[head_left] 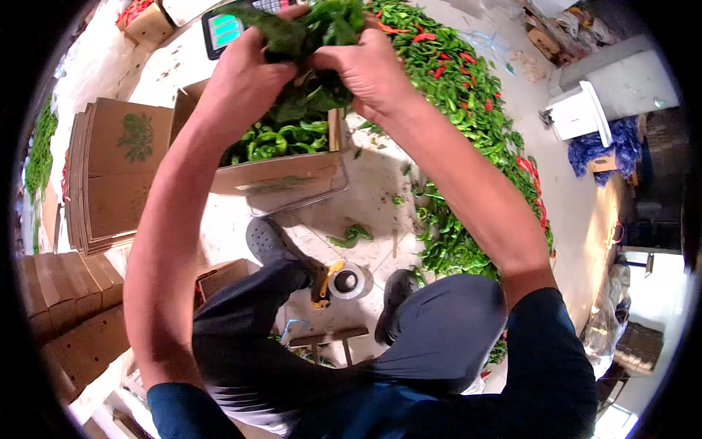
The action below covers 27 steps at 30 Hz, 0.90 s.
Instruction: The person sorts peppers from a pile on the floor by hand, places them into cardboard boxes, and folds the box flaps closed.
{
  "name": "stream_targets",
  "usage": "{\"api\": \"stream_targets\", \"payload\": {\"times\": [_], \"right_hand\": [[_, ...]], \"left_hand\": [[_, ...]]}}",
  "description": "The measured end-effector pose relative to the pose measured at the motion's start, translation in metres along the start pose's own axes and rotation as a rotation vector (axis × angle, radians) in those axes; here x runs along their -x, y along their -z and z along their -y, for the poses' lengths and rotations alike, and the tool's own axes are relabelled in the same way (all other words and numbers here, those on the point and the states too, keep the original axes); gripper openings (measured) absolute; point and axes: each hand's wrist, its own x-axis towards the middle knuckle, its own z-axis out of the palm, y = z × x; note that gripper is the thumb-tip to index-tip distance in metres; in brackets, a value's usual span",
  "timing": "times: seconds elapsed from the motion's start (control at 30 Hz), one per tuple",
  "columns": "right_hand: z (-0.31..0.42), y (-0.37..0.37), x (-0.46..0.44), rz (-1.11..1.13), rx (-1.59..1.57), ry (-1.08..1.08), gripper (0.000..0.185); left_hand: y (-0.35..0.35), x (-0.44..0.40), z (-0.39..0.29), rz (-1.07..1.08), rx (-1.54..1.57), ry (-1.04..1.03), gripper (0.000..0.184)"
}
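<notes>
Both of my hands are raised over an open cardboard box (278,173) of green peppers (281,140). Between them is a bunch of dark green leaves (311,44). My left hand (256,69) has its fingers curled round the left side of the bunch. On the right side, my right hand (365,69) grips it with the thumb pressed inward. The leaves hide several fingertips. Just behind the hands stands a scale with a lit green display (225,29), partly covered by the leaves.
A long heap of green and red peppers (457,88) covers the floor at the right. Flattened cardboard boxes (121,172) are stacked at the left. A round white container (346,281) stands between the feet, near a small wooden stool (329,337).
</notes>
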Motion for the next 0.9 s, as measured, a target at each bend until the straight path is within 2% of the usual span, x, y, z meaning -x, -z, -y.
{"api": "stream_targets", "payload": {"times": [0.03,0.07,0.1,0.23,0.3,0.37,0.4,0.43,0.6,0.7,0.77,0.87,0.9], "right_hand": [[-0.011,-0.006,-0.005,0.001,0.047,-0.099,0.057],[-0.019,-0.006,-0.010,0.125,0.108,-0.129,0.066],[-0.030,-0.011,-0.013,0.112,0.174,-0.139,0.072],[-0.043,-0.008,-0.017,0.274,0.507,-0.099,0.070],[-0.033,-0.005,-0.020,0.365,0.603,-0.118,0.066],[-0.040,0.014,-0.032,0.409,0.595,-0.088,0.057],[-0.036,0.018,-0.033,0.391,0.578,-0.107,0.049],[-0.036,0.023,-0.034,0.399,0.553,-0.112,0.044],[-0.045,0.023,-0.033,0.359,0.498,-0.104,0.038],[-0.034,0.013,-0.030,0.356,0.360,-0.264,0.028],[-0.034,0.017,-0.029,0.349,0.295,-0.197,0.035],[-0.019,0.002,-0.029,0.261,0.203,-0.189,0.036],[-0.013,0.001,-0.029,0.242,0.171,-0.192,0.036]], "left_hand": [[0.014,0.006,0.006,0.051,0.027,0.041,0.066],[0.026,0.013,0.013,0.062,0.126,0.117,0.065],[0.038,0.018,0.023,0.072,0.229,0.192,0.065],[0.069,0.033,0.059,0.120,0.315,0.282,0.066],[0.085,0.036,0.078,0.108,0.232,0.298,0.056],[0.104,0.038,0.083,0.074,0.046,0.332,0.048],[0.112,0.041,0.089,0.058,-0.092,0.306,0.037],[0.121,0.045,0.097,0.049,-0.019,0.305,0.033],[0.129,0.047,0.090,0.256,-0.394,0.285,0.036],[0.127,0.049,0.087,0.271,-0.263,0.306,0.039],[0.132,0.051,0.084,0.294,-0.257,0.167,0.036],[0.137,0.053,0.069,0.146,-0.210,0.263,0.039],[0.136,0.054,0.064,0.109,-0.356,0.181,0.040]]}}
